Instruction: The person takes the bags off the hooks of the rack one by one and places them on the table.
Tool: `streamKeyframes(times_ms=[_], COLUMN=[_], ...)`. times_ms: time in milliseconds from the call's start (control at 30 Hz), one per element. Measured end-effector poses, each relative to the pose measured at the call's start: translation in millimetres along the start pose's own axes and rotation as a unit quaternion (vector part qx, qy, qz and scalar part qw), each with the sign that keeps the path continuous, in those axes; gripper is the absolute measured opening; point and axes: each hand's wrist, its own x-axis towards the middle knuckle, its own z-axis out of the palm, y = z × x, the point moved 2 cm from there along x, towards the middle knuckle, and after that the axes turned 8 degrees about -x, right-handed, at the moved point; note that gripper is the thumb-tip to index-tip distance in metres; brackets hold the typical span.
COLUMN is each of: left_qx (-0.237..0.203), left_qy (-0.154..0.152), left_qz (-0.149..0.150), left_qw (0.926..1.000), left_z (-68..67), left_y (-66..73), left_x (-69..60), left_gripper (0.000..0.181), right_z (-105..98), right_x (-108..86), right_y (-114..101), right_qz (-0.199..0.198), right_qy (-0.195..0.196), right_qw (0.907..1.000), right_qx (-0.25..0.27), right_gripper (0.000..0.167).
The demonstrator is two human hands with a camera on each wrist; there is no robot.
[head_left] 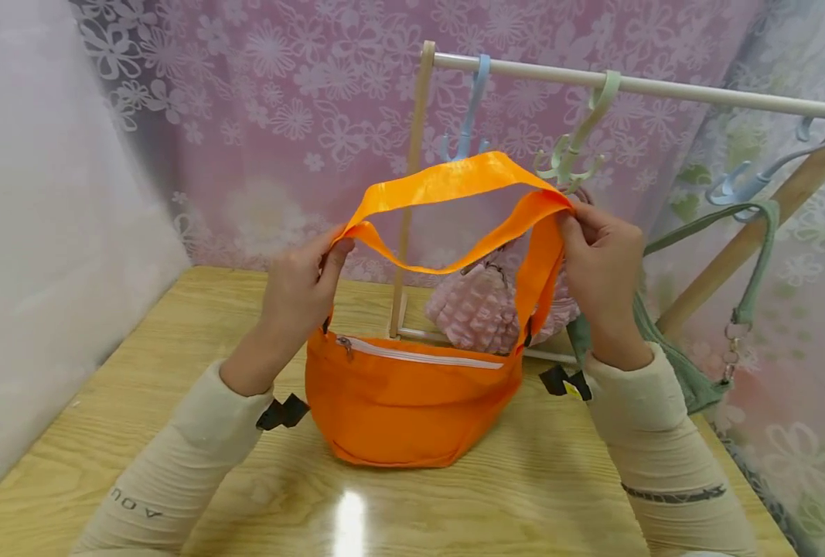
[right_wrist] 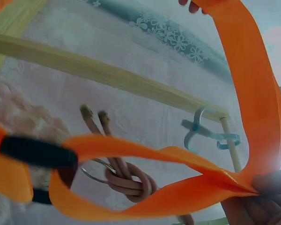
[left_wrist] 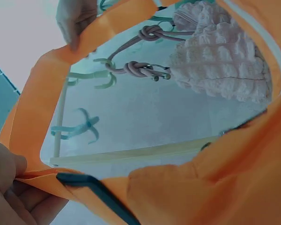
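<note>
An orange bag (head_left: 412, 410) with a white zipper hangs upright in front of me, its base at or just above the wooden table. Its wide orange strap (head_left: 454, 182) is spread into a loop between both hands. My left hand (head_left: 301, 282) pinches the strap at the loop's left end, thumb on top. On the other side my right hand (head_left: 603, 267) pinches the strap's right end, where the webbing folds together. In the right wrist view a black buckle (right_wrist: 37, 151) sits on the strap. The left wrist view shows a black strap fitting (left_wrist: 98, 194) close to the left hand.
Behind the bag stands a rack with a metal rail (head_left: 642, 87) and wooden posts. A blue hook (head_left: 471, 108), a green hook (head_left: 586, 128) and another blue hook (head_left: 767, 174) hang there. A pink puffy bag (head_left: 475, 309) and a green bag (head_left: 690, 371) hang behind and to the right.
</note>
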Motion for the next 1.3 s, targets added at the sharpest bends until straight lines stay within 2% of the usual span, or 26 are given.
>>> streamKeyframes(times_ms=[167, 300, 500, 733, 967, 1200, 1300], left_qx=[-0.009, -0.005, -0.004, -0.004, 0.001, 0.003, 0.011], left_qy=[-0.004, 0.0, 0.003, -0.013, -0.014, -0.017, -0.009], left_qz=[-0.005, -0.005, -0.003, -0.001, 0.016, -0.004, -0.011], left_qw=[0.9999, 1.0, 1.0, 0.9999, 0.9998, 0.9998, 0.9998], left_z=[-4.1, -6.6, -9.7, -8.5, -10.6, -17.2, -22.0], left_y=[5.9, 5.2, 4.8, 8.1, 8.6, 4.5, 1.3], left_x=[1.0, 1.1, 0.6, -1.6, 1.4, 1.1, -0.2], left_gripper=[0.029, 0.03, 0.029, 0.03, 0.03, 0.031, 0.03], right_z=[6.7, 8.5, 12.4, 22.8, 19.3, 21.4, 24.1], right_x=[-15.4, -25.9, -44.3, -58.2, -62.3, -58.4, -56.4], right_y=[11.3, 13.3, 17.4, 30.3, 30.1, 17.6, 10.4], right_qz=[0.018, 0.024, -0.006, -0.041, -0.043, -0.04, -0.04], right_qy=[-0.007, -0.007, -0.001, 0.003, 0.014, 0.014, 0.011], right_qw=[0.9998, 0.9996, 1.0, 0.9991, 0.999, 0.999, 0.9986], right_qx=[0.008, 0.013, 0.004, 0.007, 0.004, 0.018, 0.034], right_gripper=[0.026, 0.026, 0.025, 0.024, 0.024, 0.025, 0.025])
